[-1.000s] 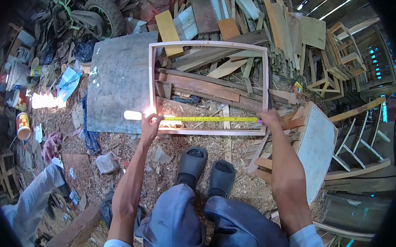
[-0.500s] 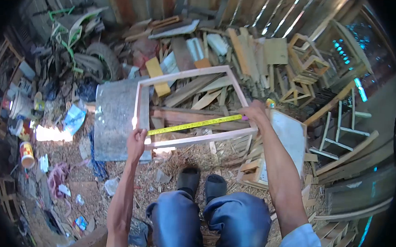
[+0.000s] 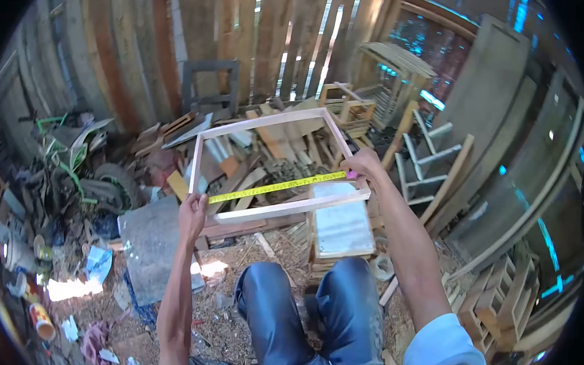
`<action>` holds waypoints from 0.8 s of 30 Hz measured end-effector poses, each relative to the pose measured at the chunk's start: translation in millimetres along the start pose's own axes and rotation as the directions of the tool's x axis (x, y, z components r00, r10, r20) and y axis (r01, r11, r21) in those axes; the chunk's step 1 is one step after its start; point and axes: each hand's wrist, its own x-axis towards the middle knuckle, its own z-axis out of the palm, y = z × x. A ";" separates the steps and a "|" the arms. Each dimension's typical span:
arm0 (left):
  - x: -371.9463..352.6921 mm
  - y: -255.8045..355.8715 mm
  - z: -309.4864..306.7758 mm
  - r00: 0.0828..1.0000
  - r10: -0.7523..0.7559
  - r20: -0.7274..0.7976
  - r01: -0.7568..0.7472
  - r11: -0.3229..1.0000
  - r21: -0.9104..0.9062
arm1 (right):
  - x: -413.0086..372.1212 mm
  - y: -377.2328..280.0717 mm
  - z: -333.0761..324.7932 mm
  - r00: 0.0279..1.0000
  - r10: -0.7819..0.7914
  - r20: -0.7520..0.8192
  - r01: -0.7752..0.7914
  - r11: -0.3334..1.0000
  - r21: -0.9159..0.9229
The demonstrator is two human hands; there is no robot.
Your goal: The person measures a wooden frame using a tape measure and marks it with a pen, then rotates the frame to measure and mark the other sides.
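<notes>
A light rectangular wooden frame point(image 3: 260, 214) is held up in front of me, above my knees. Across its opening, from the left bar to the right bar, stretches the yellow blade of a tape measure point(image 3: 275, 187). My left hand point(image 3: 192, 215) is closed round the frame's lower left side, at the left end of the tape. At the right bar, my right hand point(image 3: 363, 163) is closed on the frame and the tape's other end. A small pink part shows beneath its fingers. The rest of what lies in the right palm is hidden.
Scrap boards point(image 3: 240, 163) are heaped behind the frame. A white-topped stack point(image 3: 342, 225) stands beyond my knees. To the left are a grey sheet point(image 3: 153, 241) and a motorbike point(image 3: 100, 179); at right, a white wooden rack point(image 3: 428, 160). Shavings and litter cover the ground.
My view has tilted up and turned right, showing more of the plank wall. Both hands still hold the frame, with the tape stretched across it.
</notes>
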 end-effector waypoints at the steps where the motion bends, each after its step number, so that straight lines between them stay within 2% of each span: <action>1: 2.8 14.3 9.0 0.999 0.031 0.036 -0.031 0.999 -0.008 | -6.1 16.6 -12.7 0.999 0.023 -0.025 -0.023 1.000 0.012; 3: 13.0 46.9 29.1 0.990 0.105 0.090 -0.102 0.994 -0.032 | -10.4 49.3 -41.2 0.993 0.103 -0.054 -0.102 0.994 0.022; 4: 12.7 61.2 40.9 0.985 0.159 0.064 -0.160 0.987 0.004 | -20.1 65.9 -53.1 0.988 0.139 -0.064 -0.132 0.986 0.098; 5: 8.3 84.8 62.2 0.978 0.176 0.116 -0.182 0.982 0.045 | -33.5 98.4 -71.1 0.983 0.143 -0.114 -0.130 0.984 0.118; 7: 3.6 96.5 87.5 0.962 0.232 0.143 -0.243 0.968 0.069 | -53.1 122.5 -84.5 0.973 0.201 -0.109 -0.178 0.966 0.189; 8: -0.2 99.3 99.7 0.960 0.236 0.154 -0.249 0.966 0.068 | -54.7 140.1 -84.0 0.971 0.211 -0.110 -0.187 0.963 0.196; 10: -13.6 110.7 121.9 0.958 0.165 0.236 -0.198 0.972 0.126 | -49.5 183.6 -76.8 0.966 0.249 -0.070 -0.212 0.916 0.341; 11: -16.2 106.3 137.0 0.957 0.160 0.242 -0.197 0.971 0.135 | -43.6 204.4 -72.5 0.965 0.254 -0.059 -0.219 0.913 0.345; 13: -22.7 91.4 168.5 0.932 0.196 0.304 -0.256 0.951 0.171 | -28.9 245.8 -59.3 0.943 0.330 -0.034 -0.315 0.922 0.226; 14: -25.8 87.3 181.4 0.920 0.222 0.324 -0.281 0.948 0.149 | -20.8 266.4 -50.1 0.941 0.338 -0.022 -0.324 0.917 0.234; 16: -32.8 82.9 209.0 0.910 0.179 0.374 -0.259 0.950 0.176 | -12.1 307.8 -31.7 0.933 0.355 0.048 -0.346 0.858 0.378; 18: -40.7 78.0 225.7 0.890 0.125 0.438 -0.230 0.954 0.194 | -7.2 340.3 -19.2 0.930 0.363 0.051 -0.357 0.864 0.356; 20: -33.4 60.9 243.6 0.879 0.133 0.458 -0.234 0.957 0.171 | -16.7 327.6 -30.4 0.944 0.330 -0.006 -0.306 0.882 0.359; 23: -49.5 45.6 249.8 0.855 0.105 0.508 -0.192 0.974 0.121 | -16.1 330.6 -38.1 0.947 0.322 0.008 -0.310 0.906 0.288; 24: -54.4 40.3 248.4 0.859 0.151 0.490 -0.245 0.960 0.135 | -14.3 334.6 -36.4 0.954 0.299 0.009 -0.287 0.908 0.305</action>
